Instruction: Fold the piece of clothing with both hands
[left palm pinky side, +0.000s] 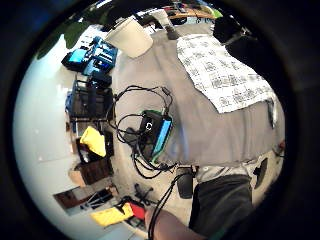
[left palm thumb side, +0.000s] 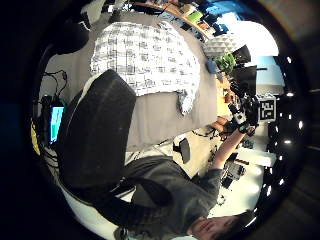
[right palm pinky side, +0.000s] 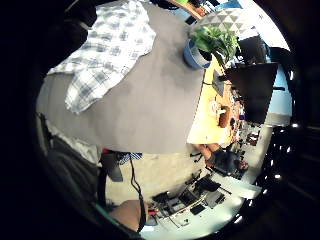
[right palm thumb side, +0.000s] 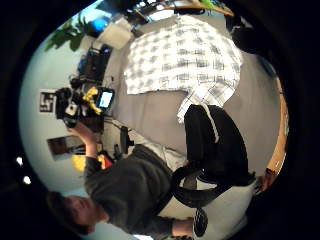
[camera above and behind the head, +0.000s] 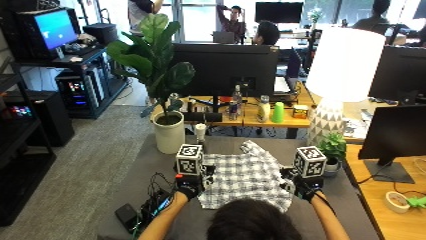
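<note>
A person leans over a grey-covered desk (camera above and behind the head: 229, 147) on which a checked shirt (camera above and behind the head: 243, 177) lies spread and not yet folded, both gloved hands poised above its near corners. The left hand (camera above and behind the head: 189, 186) hangs over the shirt's near left edge and the right hand (camera above and behind the head: 305, 187) over its near right edge; neither appears to touch the cloth, and the palm views show the shirt well below them. In the thumb-side palm views one black finger of each hand arches loosely with nothing inside it, so the fingers look relaxed and hold nothing. The fold, by all appearances, has yet to begin: the shirt lies flat, one sleeve (right palm thumb side: 205, 97) trailing from its near side toward the person. The next move likely calls for both hands to come down to the shirt, pinch an edge or a sleeve on each side, and carry it in over the middle together. A little blue-potted plant (right palm pinky side: 212, 45) stands on the desk's right edge beyond the shirt, and a tangle of black cables with a small lit screen (left palm pinky side: 157, 132) sits just off the shirt's left, by the desk's edge; either could snag a wide sweep of cloth. A tall plant in a white pot (camera above and behind the head: 168, 132) stands behind the shirt.
</note>
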